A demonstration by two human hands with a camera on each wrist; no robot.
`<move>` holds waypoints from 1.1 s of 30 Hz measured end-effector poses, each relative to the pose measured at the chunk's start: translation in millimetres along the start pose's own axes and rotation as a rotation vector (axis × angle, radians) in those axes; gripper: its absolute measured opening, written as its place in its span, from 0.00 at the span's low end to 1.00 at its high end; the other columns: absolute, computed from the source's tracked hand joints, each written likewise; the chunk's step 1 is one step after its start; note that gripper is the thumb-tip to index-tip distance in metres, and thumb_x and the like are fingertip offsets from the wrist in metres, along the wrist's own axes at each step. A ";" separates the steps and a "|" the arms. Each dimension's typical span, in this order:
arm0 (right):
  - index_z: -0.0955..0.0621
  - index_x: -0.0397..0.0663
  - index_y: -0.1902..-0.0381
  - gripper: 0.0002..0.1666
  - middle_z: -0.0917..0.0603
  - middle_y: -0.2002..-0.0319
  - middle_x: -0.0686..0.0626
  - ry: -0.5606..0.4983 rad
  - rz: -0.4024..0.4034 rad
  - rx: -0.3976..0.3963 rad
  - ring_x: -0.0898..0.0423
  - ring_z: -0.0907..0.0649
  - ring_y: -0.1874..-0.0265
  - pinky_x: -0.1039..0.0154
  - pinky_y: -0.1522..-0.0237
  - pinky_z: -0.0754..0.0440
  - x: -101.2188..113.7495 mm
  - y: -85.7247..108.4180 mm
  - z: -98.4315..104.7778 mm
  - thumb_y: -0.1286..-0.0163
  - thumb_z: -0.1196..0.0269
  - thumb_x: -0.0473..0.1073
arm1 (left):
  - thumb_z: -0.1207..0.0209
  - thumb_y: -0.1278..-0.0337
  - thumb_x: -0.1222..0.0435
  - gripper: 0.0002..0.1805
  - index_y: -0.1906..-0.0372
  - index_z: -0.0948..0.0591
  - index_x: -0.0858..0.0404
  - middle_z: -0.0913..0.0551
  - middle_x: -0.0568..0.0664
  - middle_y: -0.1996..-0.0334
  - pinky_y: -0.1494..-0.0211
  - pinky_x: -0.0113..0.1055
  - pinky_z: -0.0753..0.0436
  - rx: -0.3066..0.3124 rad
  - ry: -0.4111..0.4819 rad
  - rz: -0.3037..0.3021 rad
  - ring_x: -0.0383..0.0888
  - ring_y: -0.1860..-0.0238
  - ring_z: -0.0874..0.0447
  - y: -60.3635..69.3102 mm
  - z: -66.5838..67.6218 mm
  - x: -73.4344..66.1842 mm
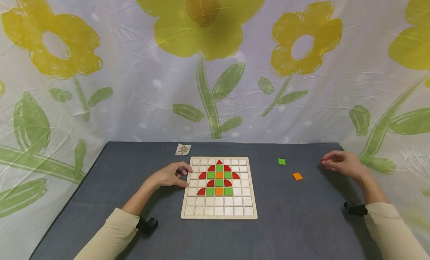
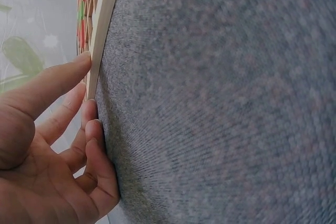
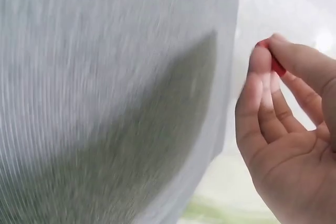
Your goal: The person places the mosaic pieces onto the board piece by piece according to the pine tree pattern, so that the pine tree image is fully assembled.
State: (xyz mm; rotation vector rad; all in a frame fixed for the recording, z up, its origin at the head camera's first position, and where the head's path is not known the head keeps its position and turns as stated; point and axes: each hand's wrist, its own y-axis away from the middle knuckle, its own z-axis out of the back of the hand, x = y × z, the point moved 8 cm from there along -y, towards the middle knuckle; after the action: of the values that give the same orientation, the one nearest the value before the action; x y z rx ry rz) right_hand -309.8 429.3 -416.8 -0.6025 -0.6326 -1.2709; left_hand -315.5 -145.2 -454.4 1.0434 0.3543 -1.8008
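Observation:
A square wooden grid board (image 1: 219, 210) lies mid-table, bearing a pattern of red, green and orange tiles. At its left edge is my left hand (image 1: 172, 175), thumb and fingers spaced along the side and touching the rim. The left wrist view shows that thumb (image 2: 63, 80) against the board's wooden edge (image 2: 102, 30). Far to the right, my right hand (image 1: 346, 164) is raised above the table. Between its thumb and fingertips it pinches a small red tile (image 3: 278, 66), mostly hidden by the fingers, so its shape cannot be told.
A loose green square tile (image 1: 281, 161) and an orange square tile (image 1: 297, 176) lie between the board and my right hand. Behind the board's upper left corner is a small pattern card (image 1: 183, 149). A flower-printed cloth (image 1: 147, 114) hangs behind the dark table (image 1: 285, 222).

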 end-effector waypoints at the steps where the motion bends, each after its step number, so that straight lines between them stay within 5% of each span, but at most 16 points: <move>1: 0.20 0.26 0.48 0.16 0.14 0.59 0.36 -0.029 0.010 0.010 0.58 0.14 0.65 0.59 0.65 0.17 4.4 -0.5 -3.3 0.27 0.35 0.35 | 0.26 0.48 0.72 0.25 0.45 0.21 0.67 0.26 0.55 0.57 0.55 0.44 0.29 0.000 -0.002 -0.001 0.51 0.59 0.30 0.0 0.0 -0.2; 9: 0.20 0.29 0.42 0.19 0.17 0.48 0.33 -0.077 0.123 0.141 0.50 0.15 0.59 0.56 0.62 0.17 55.6 -4.2 -41.0 0.24 0.37 0.37 | 0.26 0.49 0.72 0.25 0.45 0.21 0.66 0.26 0.54 0.57 0.54 0.44 0.29 -0.010 -0.007 0.012 0.51 0.59 0.29 -0.4 -0.1 0.8; 21: 0.16 0.35 0.50 0.12 0.14 0.58 0.39 -0.160 0.320 0.264 0.39 0.15 0.62 0.61 0.63 0.18 125.6 -9.6 -106.2 0.29 0.33 0.33 | 0.25 0.49 0.72 0.25 0.45 0.21 0.65 0.26 0.55 0.57 0.54 0.44 0.29 -0.008 -0.005 0.009 0.51 0.59 0.29 -2.2 0.1 2.8; 33: 0.17 0.34 0.55 0.13 0.14 0.63 0.45 -0.234 0.340 0.350 0.42 0.14 0.66 0.60 0.63 0.17 161.3 -16.9 -164.9 0.35 0.28 0.33 | 0.25 0.49 0.72 0.25 0.45 0.21 0.66 0.25 0.54 0.57 0.51 0.45 0.29 -0.003 -0.008 -0.002 0.52 0.56 0.28 -1.7 0.0 0.5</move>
State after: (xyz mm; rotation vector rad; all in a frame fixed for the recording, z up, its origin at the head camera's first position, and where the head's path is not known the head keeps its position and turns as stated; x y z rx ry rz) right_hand -281.7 199.7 -412.7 -0.5422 -0.8829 -0.7554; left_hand -317.1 -144.7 -455.1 1.0342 0.3532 -1.8055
